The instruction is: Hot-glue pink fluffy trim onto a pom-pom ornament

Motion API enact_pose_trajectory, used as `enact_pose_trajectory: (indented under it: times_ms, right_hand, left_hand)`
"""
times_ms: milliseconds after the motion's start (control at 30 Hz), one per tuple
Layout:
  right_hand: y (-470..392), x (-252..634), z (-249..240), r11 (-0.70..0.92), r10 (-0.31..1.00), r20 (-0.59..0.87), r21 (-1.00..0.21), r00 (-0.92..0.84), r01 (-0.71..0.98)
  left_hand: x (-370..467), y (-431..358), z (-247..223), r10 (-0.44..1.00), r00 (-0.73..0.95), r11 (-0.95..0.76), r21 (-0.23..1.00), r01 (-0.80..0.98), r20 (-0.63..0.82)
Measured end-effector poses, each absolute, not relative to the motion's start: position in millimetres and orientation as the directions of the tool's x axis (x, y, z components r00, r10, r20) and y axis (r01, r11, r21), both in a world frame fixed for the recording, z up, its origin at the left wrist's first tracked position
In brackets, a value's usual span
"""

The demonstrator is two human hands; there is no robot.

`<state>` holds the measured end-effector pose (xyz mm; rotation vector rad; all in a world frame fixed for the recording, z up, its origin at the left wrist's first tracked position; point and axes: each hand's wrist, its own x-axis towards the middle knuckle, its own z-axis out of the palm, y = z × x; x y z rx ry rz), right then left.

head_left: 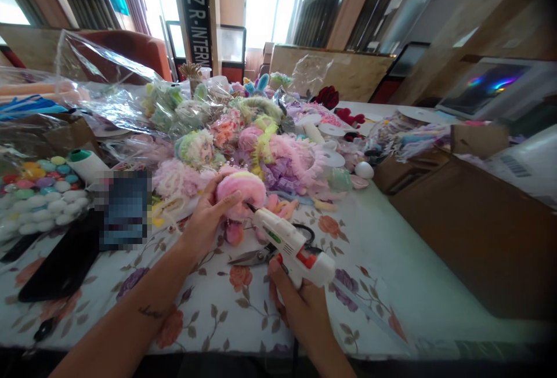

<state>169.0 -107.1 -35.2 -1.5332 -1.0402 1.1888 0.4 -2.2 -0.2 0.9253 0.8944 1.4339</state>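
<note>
My left hand [212,211] is closed round a fluffy pink craft piece [242,188], its thumb lying across the front. In my right hand [296,302] is a white hot glue gun [287,239] with red parts. The gun's dark nozzle points at the pink piece and meets or nearly meets its lower front; I cannot tell which. Scissors [252,257] lie on the flowered cloth, partly hidden behind the glue gun. A small pink and orange fluffy bit [234,233] sits just below the pink piece.
A heap of pastel yarn and trims [296,157] fills the table's middle. Bagged pompoms [43,198], a black phone-like slab [61,262] and a blurred-out rectangle [126,210] are at left. A cardboard box [474,233] stands at right, near a white ball [364,170].
</note>
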Motion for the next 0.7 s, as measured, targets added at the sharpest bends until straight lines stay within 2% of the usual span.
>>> enact_pose_trajectory:
  times_ms: [700]
  right_hand:
    - [-106.7,169.3,-35.4,-0.230,0.961,-0.211,-0.969,0.179,0.093]
  left_hand:
    - [-2.0,-1.0,-1.7,0.998,-0.044,-0.067,0.908,-0.415,0.054]
